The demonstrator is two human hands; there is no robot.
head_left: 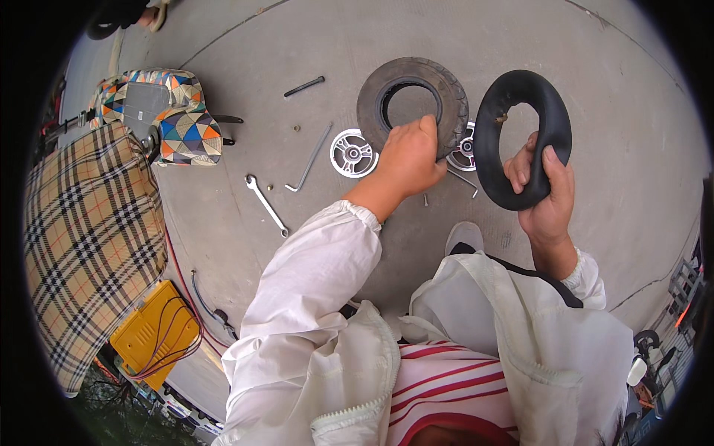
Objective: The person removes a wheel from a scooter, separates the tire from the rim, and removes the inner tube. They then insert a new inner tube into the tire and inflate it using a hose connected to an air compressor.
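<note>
My left hand [405,152] grips the lower part of a worn black tire [454,97], its fingers over the rim of the opening. My right hand [547,193] is closed around a black inner tube [498,167], held up to the right of the tire; a brass valve shows on its inner edge. A silver wheel hub half [348,163] lies left of my left hand, and another [465,152] is partly hidden between tire and tube. Hex keys [309,167], a long bolt [301,88], a wrench [266,204] and small nuts [297,128] lie on the concrete ground.
At the left are a colourful patterned padded item [182,134], a plaid cloth [89,215] and a yellow case with cables [141,334]. Part of a person's foot [160,15] shows at the top left. Equipment [647,349] lines the right edge. My shoe [465,234] is below the tire.
</note>
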